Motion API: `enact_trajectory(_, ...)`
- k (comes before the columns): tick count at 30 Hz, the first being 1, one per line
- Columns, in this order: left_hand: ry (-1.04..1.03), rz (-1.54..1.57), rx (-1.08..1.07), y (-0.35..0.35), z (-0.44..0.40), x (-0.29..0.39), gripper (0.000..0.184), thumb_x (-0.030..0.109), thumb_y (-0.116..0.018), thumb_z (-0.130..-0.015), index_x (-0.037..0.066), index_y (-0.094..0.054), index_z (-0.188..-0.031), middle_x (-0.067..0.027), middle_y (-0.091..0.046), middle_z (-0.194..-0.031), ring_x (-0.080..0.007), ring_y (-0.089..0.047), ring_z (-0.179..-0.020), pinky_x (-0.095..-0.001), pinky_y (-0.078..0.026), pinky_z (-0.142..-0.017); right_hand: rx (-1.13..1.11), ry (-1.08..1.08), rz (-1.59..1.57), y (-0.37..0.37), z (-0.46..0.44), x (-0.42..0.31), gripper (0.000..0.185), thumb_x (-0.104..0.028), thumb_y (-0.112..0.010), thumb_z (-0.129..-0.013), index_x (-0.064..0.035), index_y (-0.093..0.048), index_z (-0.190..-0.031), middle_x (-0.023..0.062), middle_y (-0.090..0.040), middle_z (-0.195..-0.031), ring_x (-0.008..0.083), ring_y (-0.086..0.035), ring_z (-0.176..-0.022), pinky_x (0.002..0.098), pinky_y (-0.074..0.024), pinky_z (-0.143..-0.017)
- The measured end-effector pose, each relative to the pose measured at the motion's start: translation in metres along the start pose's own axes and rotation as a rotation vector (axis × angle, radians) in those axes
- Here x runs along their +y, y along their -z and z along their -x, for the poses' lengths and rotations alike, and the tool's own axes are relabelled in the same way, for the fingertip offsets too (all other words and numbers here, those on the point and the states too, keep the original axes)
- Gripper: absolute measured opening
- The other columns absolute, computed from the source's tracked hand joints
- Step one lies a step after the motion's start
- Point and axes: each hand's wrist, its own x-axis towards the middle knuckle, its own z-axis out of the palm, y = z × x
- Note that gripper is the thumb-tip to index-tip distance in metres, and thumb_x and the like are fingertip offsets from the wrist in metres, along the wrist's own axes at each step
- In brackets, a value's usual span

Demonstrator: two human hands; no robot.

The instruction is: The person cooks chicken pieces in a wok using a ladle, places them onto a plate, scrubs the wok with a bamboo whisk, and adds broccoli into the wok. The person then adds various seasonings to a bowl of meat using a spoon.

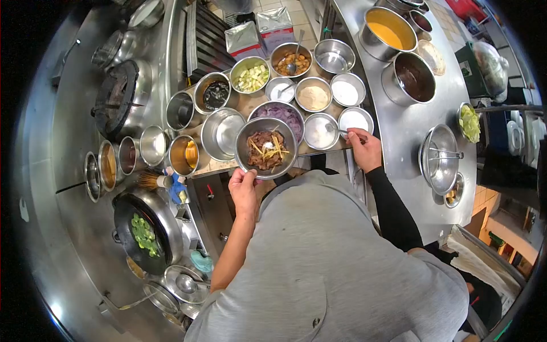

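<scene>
My left hand (244, 191) grips the near rim of a metal bowl (247, 166) of dark sliced meat (263, 157), with yellow strips and a small white heap on top. This bowl overlaps the near side of a bowl of chopped purple onion (282, 117). My right hand (364, 149) pinches the handle of a small spoon (341, 131), which reaches over a bowl of white granules (321, 131). Another bowl of white powder (355, 120) stands just beyond my right fingers.
Seasoning and ingredient bowls crowd the middle shelf, including cut green vegetables (251, 77) and tan powder (313, 97). At left, a wok (162, 251) holds green leaves. Two deep pots (389, 31) (409, 78) and a colander (440, 162) stand on the right counter (399, 194).
</scene>
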Motion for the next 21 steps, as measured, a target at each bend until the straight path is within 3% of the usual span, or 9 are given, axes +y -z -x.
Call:
enact_trajectory(9,-0.009,-0.037,0.018,-0.013,0.006,0.008,0.018,0.003,-0.064,-0.088,0.009,-0.054,-0.074,0.0007,-0.061,-0.073,-0.0073,-0.054,-0.064,-0.0249,-0.048,-0.064,0.023,-0.238,-0.260,-0.010,-0.005,0.006,0.024,-0.016,-0.062,-0.096,0.0025,-0.070,-0.111,0.0093,-0.074,-0.090,0.0104,-0.068,-0.076,0.0228,-0.0499,-0.060)
enact_trajectory(21,-0.017,-0.034,-0.048,-0.008,0.001,-0.005,0.015,0.004,-0.066,-0.088,0.009,-0.056,-0.077,0.0018,-0.060,-0.073,-0.0060,-0.054,-0.063,-0.0234,-0.048,-0.063,0.036,-0.184,-0.321,0.008,0.002,0.015,0.025,-0.015,-0.061,-0.098,0.0042,-0.068,-0.112,0.0102,-0.074,-0.092,0.0108,-0.067,-0.074,0.0223,-0.0487,-0.057)
